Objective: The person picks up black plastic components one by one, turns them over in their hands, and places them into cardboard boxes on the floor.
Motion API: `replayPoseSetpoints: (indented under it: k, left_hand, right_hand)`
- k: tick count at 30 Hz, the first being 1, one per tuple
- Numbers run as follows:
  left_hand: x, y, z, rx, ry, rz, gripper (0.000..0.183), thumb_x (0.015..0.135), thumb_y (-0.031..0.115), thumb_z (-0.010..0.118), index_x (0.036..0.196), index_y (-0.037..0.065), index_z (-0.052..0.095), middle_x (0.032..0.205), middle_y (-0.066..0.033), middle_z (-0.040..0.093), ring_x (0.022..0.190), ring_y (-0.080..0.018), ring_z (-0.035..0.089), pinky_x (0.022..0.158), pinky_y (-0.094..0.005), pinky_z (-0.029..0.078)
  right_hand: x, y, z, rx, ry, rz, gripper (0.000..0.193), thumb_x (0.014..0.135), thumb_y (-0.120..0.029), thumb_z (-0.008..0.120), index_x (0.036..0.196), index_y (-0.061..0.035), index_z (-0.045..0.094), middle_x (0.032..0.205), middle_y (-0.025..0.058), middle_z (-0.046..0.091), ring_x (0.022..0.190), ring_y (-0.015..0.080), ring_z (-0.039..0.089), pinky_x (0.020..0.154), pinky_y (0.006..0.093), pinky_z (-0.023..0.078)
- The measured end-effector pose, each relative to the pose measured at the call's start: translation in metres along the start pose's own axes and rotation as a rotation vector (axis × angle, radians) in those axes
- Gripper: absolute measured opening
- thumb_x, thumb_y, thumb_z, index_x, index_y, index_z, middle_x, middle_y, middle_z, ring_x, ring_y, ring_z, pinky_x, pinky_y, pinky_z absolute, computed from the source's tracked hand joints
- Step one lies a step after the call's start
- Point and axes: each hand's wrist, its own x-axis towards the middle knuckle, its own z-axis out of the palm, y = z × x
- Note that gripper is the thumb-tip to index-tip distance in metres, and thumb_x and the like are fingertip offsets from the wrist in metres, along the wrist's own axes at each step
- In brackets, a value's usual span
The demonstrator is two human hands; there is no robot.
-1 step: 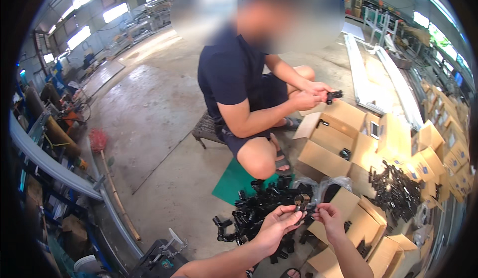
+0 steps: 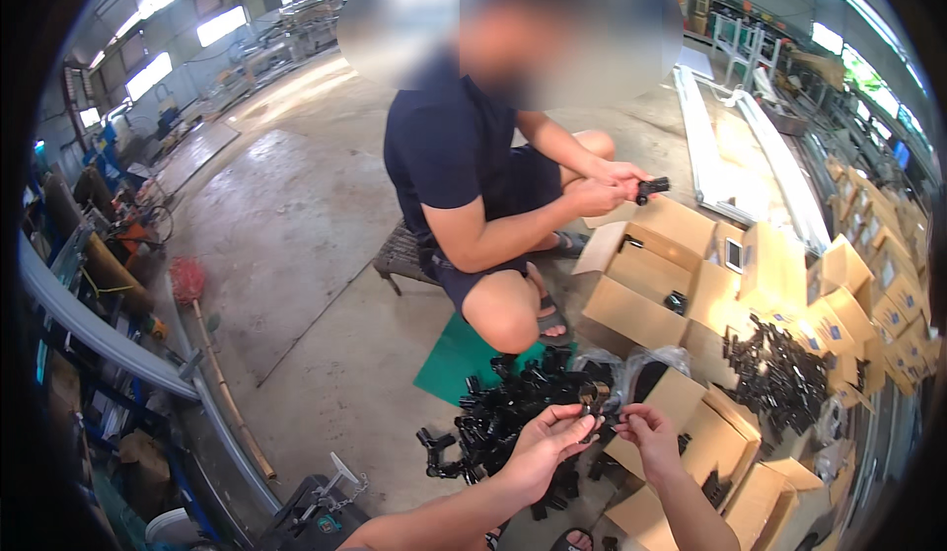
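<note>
My left hand is closed around a black part with a ring-shaped end, which looks like a pipe clamp. Close beside it, my right hand has thumb and forefinger pinched together at the part's right side. What those fingertips hold is too small to make out. Beneath and behind my left hand lies a heap of glossy black clamp-like parts, partly on a green sheet. Across from me, a seated person holds a similar black part in both hands.
An open carton stands before the other person, a few black parts inside. Nearer, another open carton sits by my right forearm. A pile of small dark pieces lies at right, near stacked cartons. A red-headed broom lies left.
The whole view has shifted slightly, so the surroundings sit a little farther left. My hands keep nearly the same pose around the black part.
</note>
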Motion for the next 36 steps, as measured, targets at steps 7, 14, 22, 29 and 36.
replayPoseSetpoints:
  k: [7, 14, 22, 29, 36]
  left_hand:
    - [-0.029, -0.012, 0.025, -0.098, -0.026, 0.070, 0.029, 0.094, 0.014, 0.069, 0.117, 0.007, 0.053, 0.117, -0.0077, 0.067, 0.108, -0.0135, 0.065, 0.089, -0.0268, 0.050]
    - [-0.048, -0.036, 0.028, -0.147, -0.081, 0.103, 0.026, 0.095, 0.011, 0.068, 0.117, 0.008, 0.054, 0.115, -0.0068, 0.068, 0.106, -0.0131, 0.065, 0.087, -0.0256, 0.050]
    - [-0.048, -0.050, 0.038, -0.167, -0.154, 0.181, 0.020, 0.095, 0.003, 0.063, 0.112, 0.007, 0.055, 0.116, -0.0114, 0.067, 0.106, -0.0196, 0.065, 0.095, -0.0333, 0.050]
    - [-0.062, -0.044, 0.055, -0.203, -0.158, 0.251, 0.020, 0.093, -0.001, 0.065, 0.108, 0.008, 0.058, 0.112, -0.0078, 0.068, 0.101, -0.0127, 0.064, 0.092, -0.0263, 0.049]
    - [-0.061, -0.049, 0.055, -0.152, -0.143, 0.326, 0.022, 0.092, -0.004, 0.066, 0.109, 0.007, 0.058, 0.112, -0.0074, 0.067, 0.102, -0.0127, 0.064, 0.091, -0.0267, 0.050]
  right_hand:
    - [-0.100, -0.078, 0.040, -0.016, 0.164, -0.203, 0.022, 0.092, 0.000, 0.064, 0.113, 0.0058, 0.066, 0.103, 0.0117, 0.069, 0.094, 0.0178, 0.068, 0.087, 0.0292, 0.055]
    - [-0.141, -0.058, 0.057, -0.246, 0.319, -0.459, 0.019, 0.093, 0.003, 0.061, 0.111, 0.0052, 0.066, 0.101, 0.0121, 0.071, 0.089, 0.0168, 0.069, 0.081, 0.0282, 0.056]
    - [-0.141, -0.056, 0.057, -0.538, 0.344, -0.591, 0.017, 0.092, -0.001, 0.064, 0.108, 0.0009, 0.069, 0.095, 0.0122, 0.074, 0.084, 0.0162, 0.070, 0.077, 0.0287, 0.055]
    - [-0.145, -0.066, 0.061, -0.382, 0.322, -0.625, 0.017, 0.089, -0.003, 0.069, 0.105, -0.0002, 0.070, 0.094, 0.0124, 0.073, 0.084, 0.0173, 0.071, 0.076, 0.0283, 0.055]
    - [-0.145, -0.068, 0.057, -0.448, 0.329, -0.746, 0.016, 0.088, -0.001, 0.070, 0.104, -0.0002, 0.072, 0.091, 0.0121, 0.073, 0.079, 0.0173, 0.070, 0.071, 0.0274, 0.054]
